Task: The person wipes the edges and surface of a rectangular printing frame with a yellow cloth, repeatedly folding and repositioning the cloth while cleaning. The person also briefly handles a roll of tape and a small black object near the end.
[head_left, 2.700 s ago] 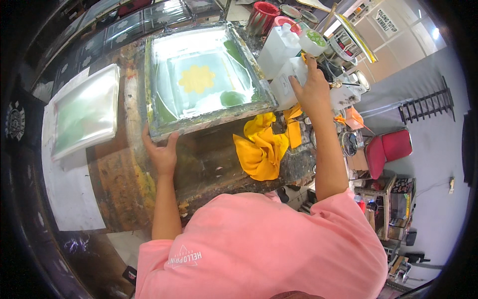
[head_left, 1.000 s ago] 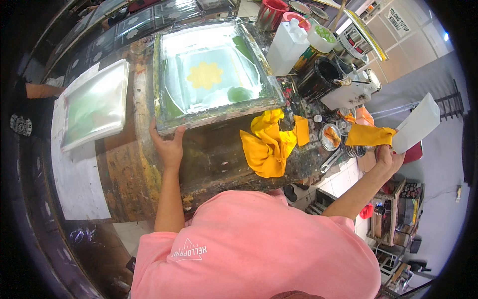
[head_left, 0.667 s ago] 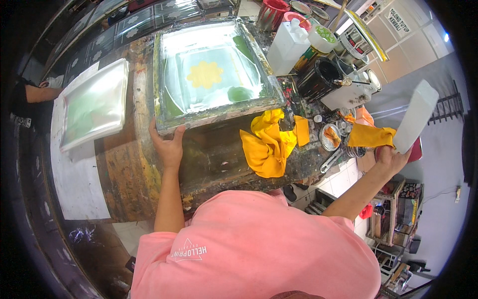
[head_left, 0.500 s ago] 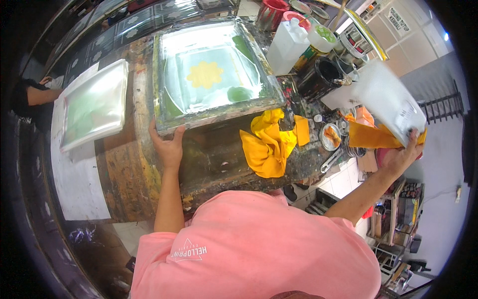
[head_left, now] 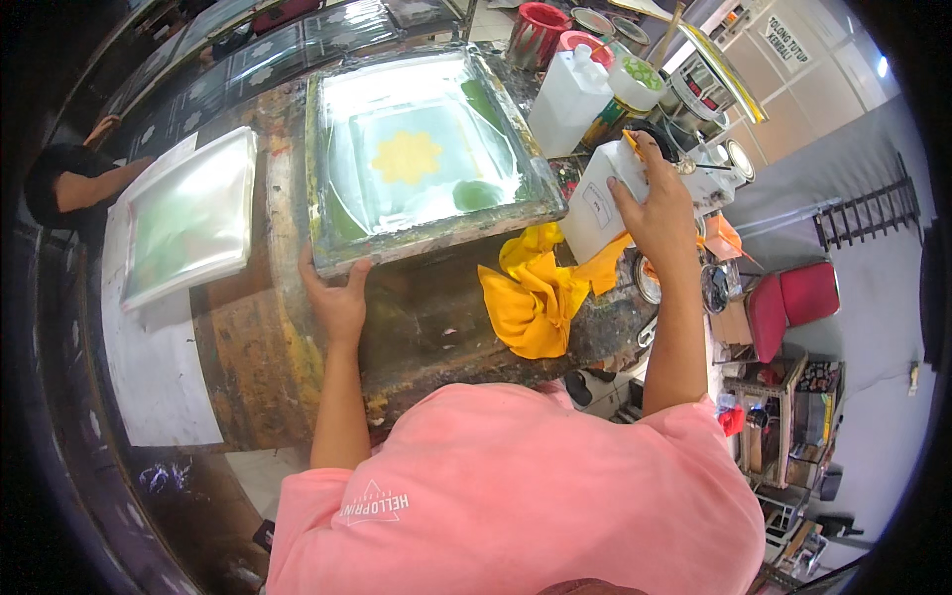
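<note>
A silk-screen printing frame (head_left: 436, 226) lies on the worktable, with a yellow flower shape in the middle of its mesh and white and green areas around it. My left hand (head_left: 335, 297) grips its near left corner, thumb and fingers apart along the wooden edge. In my right hand (head_left: 656, 203) is a white plastic jug (head_left: 592, 193), tilted just right of the frame. A scrap of orange shows by the right fingertips; I cannot tell what it is. Below the jug, a crumpled yellow-orange cloth (head_left: 540, 297) lies on the table.
Stacked clear sheets (head_left: 193, 213) lie on white paper at left, near another person's arm (head_left: 94, 188). At the back right stand a white bottle (head_left: 570, 99), a red paint can (head_left: 538, 35) and several other cans. A red chair (head_left: 793, 307) stands at right.
My right hand has swung leftward from the far right with the jug, bringing it beside the printing frame. The red chair is now uncovered. My left hand stays at the frame's corner.
</note>
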The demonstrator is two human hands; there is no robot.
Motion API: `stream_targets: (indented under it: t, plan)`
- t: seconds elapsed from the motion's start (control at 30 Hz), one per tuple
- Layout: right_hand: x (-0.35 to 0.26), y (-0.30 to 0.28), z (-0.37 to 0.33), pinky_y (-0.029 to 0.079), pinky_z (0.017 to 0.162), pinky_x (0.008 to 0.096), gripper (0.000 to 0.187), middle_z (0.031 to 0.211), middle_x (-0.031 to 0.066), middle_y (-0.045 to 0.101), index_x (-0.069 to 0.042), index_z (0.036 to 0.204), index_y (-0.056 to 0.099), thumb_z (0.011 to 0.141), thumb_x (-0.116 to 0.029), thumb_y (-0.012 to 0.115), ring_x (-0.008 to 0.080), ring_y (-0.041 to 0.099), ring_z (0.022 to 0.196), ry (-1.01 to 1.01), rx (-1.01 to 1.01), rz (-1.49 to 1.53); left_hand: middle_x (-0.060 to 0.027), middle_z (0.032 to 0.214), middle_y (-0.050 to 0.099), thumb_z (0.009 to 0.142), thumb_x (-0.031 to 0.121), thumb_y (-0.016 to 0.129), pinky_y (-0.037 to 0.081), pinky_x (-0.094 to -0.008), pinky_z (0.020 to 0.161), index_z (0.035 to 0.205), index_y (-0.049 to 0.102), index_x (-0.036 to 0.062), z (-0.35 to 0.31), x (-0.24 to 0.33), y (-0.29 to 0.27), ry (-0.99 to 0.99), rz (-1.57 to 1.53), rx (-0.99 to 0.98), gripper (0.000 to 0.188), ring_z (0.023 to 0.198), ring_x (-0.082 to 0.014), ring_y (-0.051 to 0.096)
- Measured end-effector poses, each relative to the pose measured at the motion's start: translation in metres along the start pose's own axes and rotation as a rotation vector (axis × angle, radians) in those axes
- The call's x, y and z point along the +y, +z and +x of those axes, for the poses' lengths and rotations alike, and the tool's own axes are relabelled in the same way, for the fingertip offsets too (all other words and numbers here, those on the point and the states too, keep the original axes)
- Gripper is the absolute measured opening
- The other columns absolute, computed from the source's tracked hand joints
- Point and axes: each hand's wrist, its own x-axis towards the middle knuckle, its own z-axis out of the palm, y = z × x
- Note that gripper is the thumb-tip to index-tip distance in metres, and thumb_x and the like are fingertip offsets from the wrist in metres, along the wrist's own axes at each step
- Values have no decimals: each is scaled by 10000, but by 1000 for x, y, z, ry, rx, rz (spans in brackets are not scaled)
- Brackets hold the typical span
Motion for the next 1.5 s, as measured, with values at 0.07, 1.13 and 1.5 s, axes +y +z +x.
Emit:
stream_targets:
  t: [0.07, 1.13, 1.5]
  plan:
    - [5, 10, 11, 501, 799, 469, 605, 981, 206, 640, -124, 1373, 479, 822, -187, 720, 402, 632, 927, -27, 25, 3, -168, 1319, 509, 775, 322, 862, 377, -380, 1054, 1401, 393, -28, 1, -3, 1, 19, -37, 1, 857, 1226, -273, 495]
    - [41, 22, 64, 497, 808, 328, 248, 965, 80, 680, 13, 1086, 684, 937, -182, 646, 202, 645, 873, 289, 355, 632, -153, 1363, 471, 782, 202, 854, 373, -368, 1062, 1437, 350, -3, 0, -5, 2, -63, -108, -33, 851, 1247, -253, 467]
    - [0, -44, -9, 524, 926, 418, 296, 1079, 79, 658, -7, 1232, 565, 1018, -209, 532, 248, 641, 1040, 347, 7, 1538, -143, 1354, 461, 785, 116, 838, 406, -363, 1045, 1420, 362, -2, -1, 9, 0, -60, -119, -27, 802, 1227, -237, 476]
